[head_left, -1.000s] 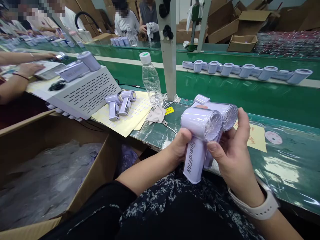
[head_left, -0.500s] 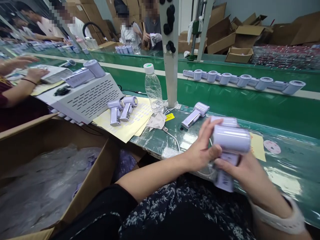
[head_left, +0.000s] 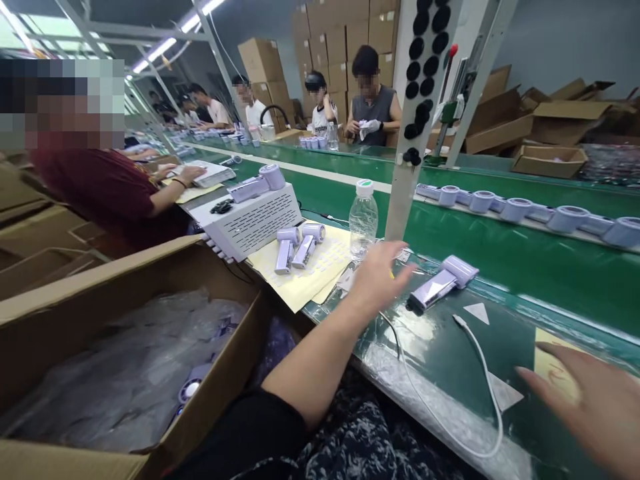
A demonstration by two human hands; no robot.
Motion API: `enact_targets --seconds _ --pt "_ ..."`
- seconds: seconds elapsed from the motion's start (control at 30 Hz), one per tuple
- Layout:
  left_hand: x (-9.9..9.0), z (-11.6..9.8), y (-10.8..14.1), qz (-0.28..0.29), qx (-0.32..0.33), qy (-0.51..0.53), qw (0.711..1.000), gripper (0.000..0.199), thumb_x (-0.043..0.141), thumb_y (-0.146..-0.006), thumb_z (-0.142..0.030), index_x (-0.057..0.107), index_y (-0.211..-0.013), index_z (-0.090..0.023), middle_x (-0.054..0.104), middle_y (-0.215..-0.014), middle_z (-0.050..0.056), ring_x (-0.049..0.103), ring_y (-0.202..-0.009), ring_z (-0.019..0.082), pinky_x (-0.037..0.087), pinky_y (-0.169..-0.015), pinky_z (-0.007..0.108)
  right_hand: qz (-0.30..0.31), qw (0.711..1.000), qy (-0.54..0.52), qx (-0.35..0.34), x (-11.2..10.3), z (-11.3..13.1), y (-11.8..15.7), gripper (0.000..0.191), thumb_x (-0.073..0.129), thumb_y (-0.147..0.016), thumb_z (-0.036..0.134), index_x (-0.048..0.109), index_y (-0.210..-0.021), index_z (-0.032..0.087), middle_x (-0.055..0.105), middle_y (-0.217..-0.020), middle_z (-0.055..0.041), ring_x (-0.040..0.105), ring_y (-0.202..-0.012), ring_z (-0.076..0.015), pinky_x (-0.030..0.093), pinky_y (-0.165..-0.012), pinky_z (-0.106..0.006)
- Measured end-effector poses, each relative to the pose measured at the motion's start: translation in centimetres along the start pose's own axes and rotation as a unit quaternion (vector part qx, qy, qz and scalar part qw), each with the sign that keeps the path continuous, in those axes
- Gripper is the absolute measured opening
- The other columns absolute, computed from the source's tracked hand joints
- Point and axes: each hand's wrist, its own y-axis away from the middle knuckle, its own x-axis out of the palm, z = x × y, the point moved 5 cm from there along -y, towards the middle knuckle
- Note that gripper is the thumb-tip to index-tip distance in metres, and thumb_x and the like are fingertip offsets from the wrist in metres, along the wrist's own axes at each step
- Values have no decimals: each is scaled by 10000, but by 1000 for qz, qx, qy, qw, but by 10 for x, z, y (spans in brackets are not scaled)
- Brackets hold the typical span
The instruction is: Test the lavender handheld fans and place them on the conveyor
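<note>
My left hand [head_left: 379,279] reaches over the bench with fingers spread and nothing in it, in front of a clear plastic bottle [head_left: 363,223]. Right of it lies a lavender handheld fan [head_left: 443,285] on the green bench top. My right hand [head_left: 595,407], blurred and partly cut off by the frame edge, is open above a yellow paper [head_left: 550,367]. A white charging cable [head_left: 493,387] loops across the bench between my hands. Two more lavender fans [head_left: 295,250] rest on a yellow sticker sheet [head_left: 295,297] to the left.
A grey vented metal box [head_left: 260,223] carries another fan [head_left: 260,183]. At lower left stands a cardboard box [head_left: 240,360] holding plastic bags and fans. Behind the bench, a row of fans [head_left: 517,209] lies on the green conveyor. A metal post [head_left: 403,200] rises nearby. Co-workers sit left and opposite.
My hands have parted and no longer hold the lavender fans; where those went is out of view. My left hand moved left toward the bottle. The view has turned left and up.
</note>
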Motion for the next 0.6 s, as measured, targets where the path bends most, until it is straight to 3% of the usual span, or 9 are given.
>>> enact_targets --seconds 0.07,0.13,0.2,0.27,0.37,0.43,0.5,0.53,0.6 --pt "-53 36 -9 -82 -85 -38 992 404 366 -1033 -429 633 -1239 -207 710 -1110 130 683 -1101 331 496 -1062 479 58 998 14 -27 21 36 -29 442 557 -919 584 748 -1096 227 764 -1075 -236 723 -978 -471 556 -837 -636" --pt "-92 77 -17 -120 -163 -86 976 338 402 -997 -311 612 -1209 -152 689 -1133 194 624 -1180 384 419 -1113 576 111 993 32 -10 36 69 -57 613 483 -965 608 678 -1331 157 764 -1014 -207 727 -928 -446 563 -773 -579" --pt "-106 112 -22 -113 -212 -121 963 337 536 -892 -221 607 -1195 -91 658 -1229 271 508 -1329 447 299 -1181 637 172 984 29 -24 50 102 -79 657 472 -1012 557 545 -1527 156 741 -1002 -201 722 -966 -416 553 -800 -517" --pt "-104 134 -23 -96 -232 -138 958 434 568 -838 -158 582 -1258 -46 605 -1338 319 421 -1417 467 215 -1217 646 182 982 27 -29 59 124 -93 631 529 -1009 545 545 -1545 213 700 -1100 -213 700 -1038 -412 539 -841 -498" --pt "-100 142 -18 -83 -239 -131 959 570 562 -838 -127 514 -1401 -46 567 -1410 312 415 -1435 462 206 -1224 647 174 985 8 -21 66 129 -95 583 600 -991 523 590 -1503 243 645 -1179 -210 658 -1139 -413 520 -932 -514" --pt "-106 136 -10 -91 -244 -105 960 677 607 -827 -151 447 -1482 -92 572 -1413 267 480 -1379 436 318 -1185 617 166 986 -21 -13 62 121 -88 511 626 -984 470 637 -1437 236 629 -1205 -187 646 -1175 -382 511 -1000 -507" --pt "-112 127 4 -106 -254 -3 961 750 709 -772 -198 452 -1475 -161 609 -1349 198 568 -1259 395 469 -1070 555 157 986 -56 -7 53 114 -81 400 590 -996 356 672 -1363 220 629 -1225 -167 658 -1169 -330 516 -1031 -477" --pt "-110 120 13 -111 -260 96 954 732 775 -725 -215 514 -1409 -192 644 -1269 157 607 -1178 373 518 -1001 527 152 986 -74 -8 48 115 -78 374 556 -1001 301 674 -1347 221 627 -1250 -158 662 -1170 -304 520 -1040 -460" --pt "-93 99 34 -78 -267 240 930 575 860 -672 -308 632 -1188 -193 693 -1028 92 667 -964 314 574 -877 479 139 984 -107 -21 37 125 -71 383 503 -1007 253 661 -1355 253 605 -1335 -139 652 -1206 -270 516 -1063 -451"
